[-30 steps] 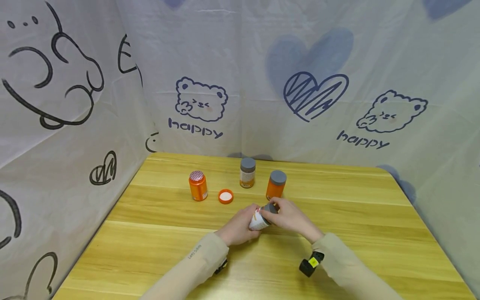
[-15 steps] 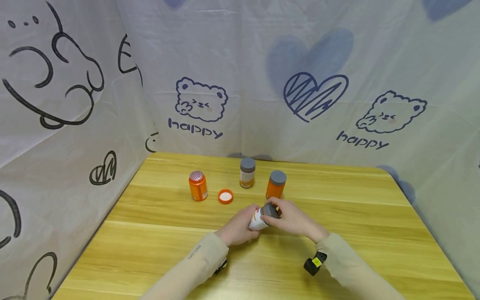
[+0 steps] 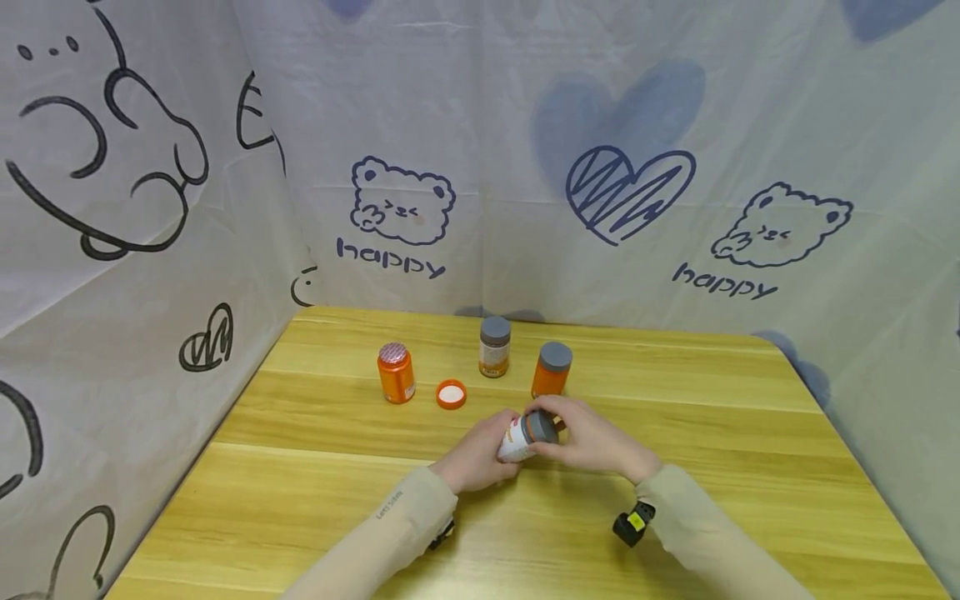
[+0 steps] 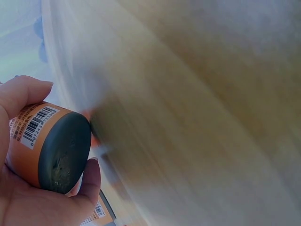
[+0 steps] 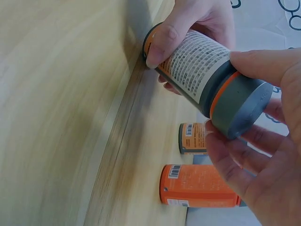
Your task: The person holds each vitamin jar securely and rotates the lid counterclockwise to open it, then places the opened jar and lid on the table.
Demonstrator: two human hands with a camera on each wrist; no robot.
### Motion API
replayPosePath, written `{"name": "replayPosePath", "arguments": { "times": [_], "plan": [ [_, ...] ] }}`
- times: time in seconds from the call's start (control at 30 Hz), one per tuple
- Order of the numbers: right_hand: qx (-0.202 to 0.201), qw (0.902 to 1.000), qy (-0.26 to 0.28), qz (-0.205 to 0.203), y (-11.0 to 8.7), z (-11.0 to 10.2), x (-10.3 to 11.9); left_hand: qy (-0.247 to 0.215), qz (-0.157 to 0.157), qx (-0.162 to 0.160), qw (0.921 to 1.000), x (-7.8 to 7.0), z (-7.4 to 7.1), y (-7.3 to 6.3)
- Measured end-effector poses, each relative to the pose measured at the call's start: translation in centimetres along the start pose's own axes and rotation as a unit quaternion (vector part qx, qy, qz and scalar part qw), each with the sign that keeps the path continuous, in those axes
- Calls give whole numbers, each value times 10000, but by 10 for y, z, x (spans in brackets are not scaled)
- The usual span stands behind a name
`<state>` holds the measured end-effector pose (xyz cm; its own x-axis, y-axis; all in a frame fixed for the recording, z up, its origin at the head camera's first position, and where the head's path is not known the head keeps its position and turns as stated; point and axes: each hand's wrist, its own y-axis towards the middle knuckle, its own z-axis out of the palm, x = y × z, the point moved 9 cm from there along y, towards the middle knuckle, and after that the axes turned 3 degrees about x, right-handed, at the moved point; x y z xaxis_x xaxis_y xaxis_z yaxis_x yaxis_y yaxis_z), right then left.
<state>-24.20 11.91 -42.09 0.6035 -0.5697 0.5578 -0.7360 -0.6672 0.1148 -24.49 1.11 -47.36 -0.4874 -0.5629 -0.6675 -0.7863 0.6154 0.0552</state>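
Observation:
My left hand (image 3: 480,454) grips the lower part of a white-labelled pill bottle (image 3: 515,443), which is tilted above the table. Its dark base (image 4: 63,153) faces the left wrist camera, beside a printed barcode. At the other end, my right hand (image 3: 592,440) has its thumb and fingers around the grey screw cap (image 5: 240,107). An orange ring (image 5: 223,93) shows between the cap and the bottle's grey shoulder in the right wrist view. Whether the cap is loose from the bottle, I cannot tell.
On the wooden table (image 3: 300,492) stand an orange bottle (image 3: 396,382) with a foil-sealed top, a grey-capped bottle (image 3: 494,357) and an orange bottle with a grey cap (image 3: 552,367). An orange cap (image 3: 451,394) lies inside-up. Printed cloth (image 3: 480,125) hangs behind.
My right hand has turned and shifted slightly right at the cap, and more of the cap's top and the orange ring shows. My left hand and the bottle stay nearly in place.

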Motion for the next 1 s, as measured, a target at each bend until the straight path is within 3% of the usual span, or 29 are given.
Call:
{"name": "replayPosePath", "arguments": {
  "times": [0.53,0.73,1.0],
  "plan": [
    [-105,9992,-92,-380,-1,-2,5,-31,42,-36,10000,0,-1,-1],
    [-142,9993,-73,-339,0,-1,7,-21,6,-13,10000,1,0,-1],
    [-217,9997,77,69,0,0,4,-24,-61,26,10000,3,2,0]
  ]
}}
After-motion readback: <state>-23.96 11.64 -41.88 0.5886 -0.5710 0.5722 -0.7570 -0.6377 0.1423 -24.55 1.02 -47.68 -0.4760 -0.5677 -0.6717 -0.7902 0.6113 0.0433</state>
